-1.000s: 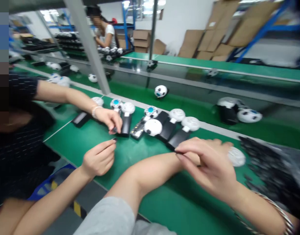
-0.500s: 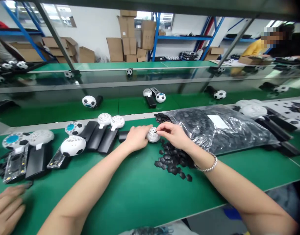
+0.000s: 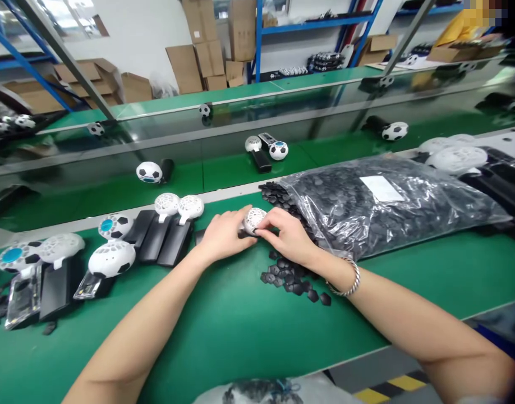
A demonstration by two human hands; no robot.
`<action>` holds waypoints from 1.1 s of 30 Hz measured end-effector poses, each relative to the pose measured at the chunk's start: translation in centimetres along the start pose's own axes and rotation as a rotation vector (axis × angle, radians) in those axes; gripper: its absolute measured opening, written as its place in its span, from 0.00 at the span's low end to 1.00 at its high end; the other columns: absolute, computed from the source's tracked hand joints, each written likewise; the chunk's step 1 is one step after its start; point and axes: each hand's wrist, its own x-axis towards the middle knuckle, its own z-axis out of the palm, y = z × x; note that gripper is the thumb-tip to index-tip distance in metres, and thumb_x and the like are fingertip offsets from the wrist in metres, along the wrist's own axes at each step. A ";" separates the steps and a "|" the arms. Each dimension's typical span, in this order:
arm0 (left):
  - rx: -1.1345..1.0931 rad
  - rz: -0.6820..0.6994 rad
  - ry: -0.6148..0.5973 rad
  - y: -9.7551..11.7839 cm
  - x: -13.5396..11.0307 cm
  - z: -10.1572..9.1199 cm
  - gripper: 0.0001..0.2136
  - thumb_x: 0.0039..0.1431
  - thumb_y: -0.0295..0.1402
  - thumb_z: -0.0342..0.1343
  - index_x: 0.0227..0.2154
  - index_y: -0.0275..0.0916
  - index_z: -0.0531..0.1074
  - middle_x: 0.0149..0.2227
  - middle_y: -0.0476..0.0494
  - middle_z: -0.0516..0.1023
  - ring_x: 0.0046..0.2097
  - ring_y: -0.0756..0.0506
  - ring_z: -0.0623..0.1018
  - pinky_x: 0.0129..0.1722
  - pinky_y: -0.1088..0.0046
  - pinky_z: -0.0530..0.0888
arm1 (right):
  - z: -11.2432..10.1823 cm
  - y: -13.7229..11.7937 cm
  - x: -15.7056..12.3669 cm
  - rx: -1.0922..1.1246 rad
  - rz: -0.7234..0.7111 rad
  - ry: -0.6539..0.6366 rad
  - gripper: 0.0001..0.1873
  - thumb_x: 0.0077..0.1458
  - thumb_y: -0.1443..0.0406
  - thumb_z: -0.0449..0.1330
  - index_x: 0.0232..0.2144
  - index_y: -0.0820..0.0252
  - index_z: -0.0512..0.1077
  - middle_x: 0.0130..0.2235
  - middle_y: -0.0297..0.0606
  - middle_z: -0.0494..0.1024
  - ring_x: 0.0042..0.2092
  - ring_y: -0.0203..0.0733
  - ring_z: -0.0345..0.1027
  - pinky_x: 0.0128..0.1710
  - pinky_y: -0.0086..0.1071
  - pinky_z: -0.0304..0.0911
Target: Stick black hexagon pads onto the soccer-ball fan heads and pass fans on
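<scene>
My left hand (image 3: 224, 234) is wrapped round a handheld fan with a white, openwork, ball-shaped head (image 3: 254, 220); its dark handle is mostly hidden under the hand. At the head's lower right edge, the thumb and fingertips of my right hand (image 3: 288, 235) are pinched together, pressing a small black piece that barely shows. Loose black pentagon pieces (image 3: 297, 287) lie scattered just below my right wrist. Left of my hands, two similar fans with white heads (image 3: 191, 207) and black handles (image 3: 173, 242) rest side by side on the green table (image 3: 215, 336).
A large clear bag (image 3: 345, 196) full of black pieces lies to the right. More football-patterned fans (image 3: 111, 259) are grouped at the left. Behind a low ledge, several fans (image 3: 149, 171) sit on a green conveyor belt (image 3: 224, 175). A person in yellow (image 3: 455, 28) is at the far right.
My right fingertips have gone from the head's upper right to its lower edge with the black piece. My view has tilted down. Another person's hand at lower left has left the view.
</scene>
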 end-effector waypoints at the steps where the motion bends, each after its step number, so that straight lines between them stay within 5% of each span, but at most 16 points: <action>1: -0.030 -0.006 0.001 -0.1 0.0 -0.1 0.33 0.50 0.44 0.53 0.58 0.40 0.54 0.54 0.41 0.69 0.51 0.38 0.69 0.47 0.61 0.67 | 0.1 0.1 0.0 0.011 0.005 0.017 0.02 0.50 0.69 0.59 0.27 0.59 0.69 0.32 0.36 0.68 0.37 0.39 0.64 0.40 0.35 0.62; 5: -0.083 -0.031 0.026 -0.2 0.2 -0.1 0.31 0.51 0.46 0.53 0.57 0.41 0.57 0.54 0.44 0.68 0.52 0.38 0.70 0.47 0.62 0.68 | 0.3 0.4 -0.3 0.060 0.067 0.074 0.03 0.48 0.69 0.60 0.27 0.59 0.68 0.43 0.40 0.65 0.49 0.44 0.61 0.48 0.40 0.60; 8: -0.087 -0.032 0.020 -0.2 0.3 -0.1 0.31 0.50 0.46 0.54 0.57 0.42 0.57 0.53 0.44 0.69 0.51 0.38 0.70 0.46 0.62 0.68 | 0.5 0.5 -0.5 0.125 0.177 0.056 0.07 0.46 0.67 0.61 0.29 0.58 0.65 0.50 0.43 0.63 0.53 0.47 0.58 0.43 0.39 0.64; 25: -0.207 -0.091 0.049 -0.4 0.6 0.2 0.28 0.47 0.46 0.57 0.52 0.44 0.64 0.52 0.49 0.71 0.50 0.40 0.72 0.47 0.66 0.69 | 0.9 0.4 0.2 0.083 0.287 0.049 0.19 0.43 0.67 0.62 0.40 0.61 0.62 0.43 0.43 0.67 0.46 0.45 0.63 0.35 0.33 0.64; 28: -0.192 -0.087 0.054 -0.5 0.6 0.3 0.29 0.46 0.45 0.58 0.53 0.46 0.63 0.51 0.50 0.72 0.50 0.40 0.72 0.45 0.66 0.69 | -0.6 0.3 0.5 0.035 0.283 -0.011 0.19 0.45 0.66 0.62 0.40 0.61 0.63 0.42 0.42 0.68 0.43 0.43 0.65 0.36 0.33 0.64; 33: -0.064 -0.048 0.103 -0.5 0.8 0.6 0.28 0.48 0.32 0.55 0.54 0.47 0.60 0.52 0.50 0.71 0.49 0.40 0.70 0.47 0.63 0.66 | -3.1 -0.5 0.0 -0.362 0.240 -0.280 0.02 0.51 0.68 0.60 0.27 0.60 0.70 0.32 0.38 0.71 0.33 0.40 0.66 0.33 0.33 0.61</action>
